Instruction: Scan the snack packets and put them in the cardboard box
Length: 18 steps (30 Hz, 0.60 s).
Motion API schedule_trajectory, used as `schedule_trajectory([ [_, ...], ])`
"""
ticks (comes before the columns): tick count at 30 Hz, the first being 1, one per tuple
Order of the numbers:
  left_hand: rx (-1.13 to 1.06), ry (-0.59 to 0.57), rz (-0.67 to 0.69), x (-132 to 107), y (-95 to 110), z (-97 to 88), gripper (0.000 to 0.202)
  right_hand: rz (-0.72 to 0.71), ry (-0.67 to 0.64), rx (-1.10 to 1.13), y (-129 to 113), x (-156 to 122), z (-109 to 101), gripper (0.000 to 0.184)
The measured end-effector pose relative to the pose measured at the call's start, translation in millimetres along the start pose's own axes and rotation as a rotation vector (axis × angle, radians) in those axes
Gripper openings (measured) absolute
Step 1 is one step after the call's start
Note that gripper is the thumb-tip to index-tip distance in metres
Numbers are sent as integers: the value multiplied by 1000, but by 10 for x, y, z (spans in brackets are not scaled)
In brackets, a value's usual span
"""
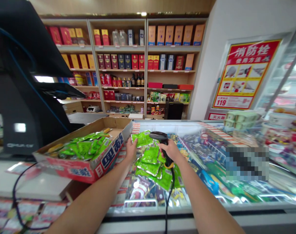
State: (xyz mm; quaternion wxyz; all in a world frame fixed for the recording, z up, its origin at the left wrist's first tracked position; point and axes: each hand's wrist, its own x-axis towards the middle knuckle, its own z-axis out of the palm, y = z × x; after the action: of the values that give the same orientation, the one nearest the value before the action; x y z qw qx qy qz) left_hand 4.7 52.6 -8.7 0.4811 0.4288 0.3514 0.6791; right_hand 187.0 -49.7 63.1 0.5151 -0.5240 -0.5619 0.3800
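My left hand (131, 148) grips the edge of a green snack packet (142, 138), lifted beside the scanner's head. My right hand (171, 150) is wrapped round the handle of a black barcode scanner (160, 136), its head pointing left at that packet. Below both hands, a loose pile of green packets (150, 166) lies on the glass top of a chest freezer (187, 204). To the left, an open cardboard box (94, 174) holds many more of the same packets (86, 146). The scanner's black cable (168, 198) hangs down toward the freezer's near edge.
A black checkout terminal (23, 91) stands at the left. Egg cartons (243, 118) and food tubs (282, 128) sit at the right end. Behind the freezer, shelves (122, 70) carry boxed goods and bottles. A red fire-hydrant poster (248, 73) hangs on the wall.
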Motion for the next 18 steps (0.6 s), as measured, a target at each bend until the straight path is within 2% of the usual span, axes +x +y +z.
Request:
schedule_trajectory([
  [10, -18, -48, 28, -42, 48, 38, 41, -11, -24, -35, 8, 7, 2, 17],
  [18, 11, -40, 35, -21, 13, 15, 42, 0, -21, -18, 62, 24, -1, 17],
])
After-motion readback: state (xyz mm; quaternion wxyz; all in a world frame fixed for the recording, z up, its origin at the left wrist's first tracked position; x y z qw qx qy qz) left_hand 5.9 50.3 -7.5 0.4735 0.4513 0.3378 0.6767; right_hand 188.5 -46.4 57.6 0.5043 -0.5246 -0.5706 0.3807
